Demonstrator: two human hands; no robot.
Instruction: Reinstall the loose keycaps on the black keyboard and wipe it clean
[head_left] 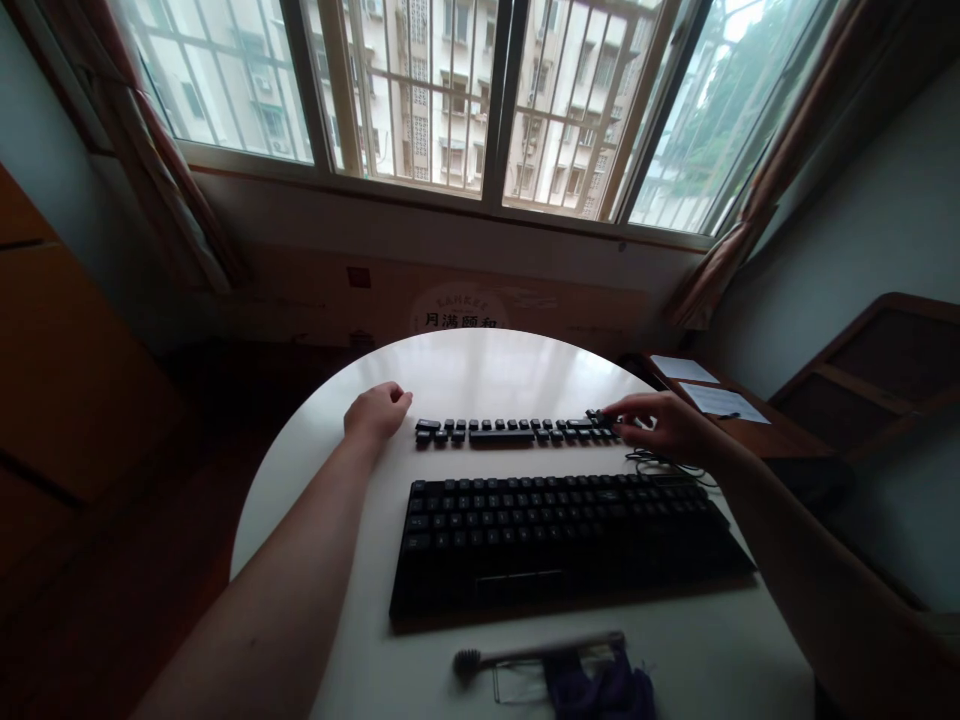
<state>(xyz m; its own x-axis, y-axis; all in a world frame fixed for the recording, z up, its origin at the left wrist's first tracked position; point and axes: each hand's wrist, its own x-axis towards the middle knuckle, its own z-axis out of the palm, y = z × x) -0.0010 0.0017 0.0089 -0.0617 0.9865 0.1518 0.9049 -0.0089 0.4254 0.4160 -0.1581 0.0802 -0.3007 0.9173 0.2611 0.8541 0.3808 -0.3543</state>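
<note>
Loose black keycaps stand in two rows on the white round table (315, 480), among them a long space bar keycap (501, 438). At the right end of these rows, my right hand (651, 420) pinches a small black keycap (595, 416) between thumb and fingertips. My left hand (375, 411) rests on the table just beyond the left end of the rows, its fingers curled and nothing showing in them. Nearer to me lies a black keyboard (585, 560). Its upper rows still carry keycaps; the lower front part is dark and bare of them.
In front of the keyboard lie a toothbrush (540, 650), a wire keycap puller (517, 685) and a purple cloth (600, 690). A black cable (660, 462) coils beside the right wrist. Papers (720, 402) and a pen lie on a brown desk to the right.
</note>
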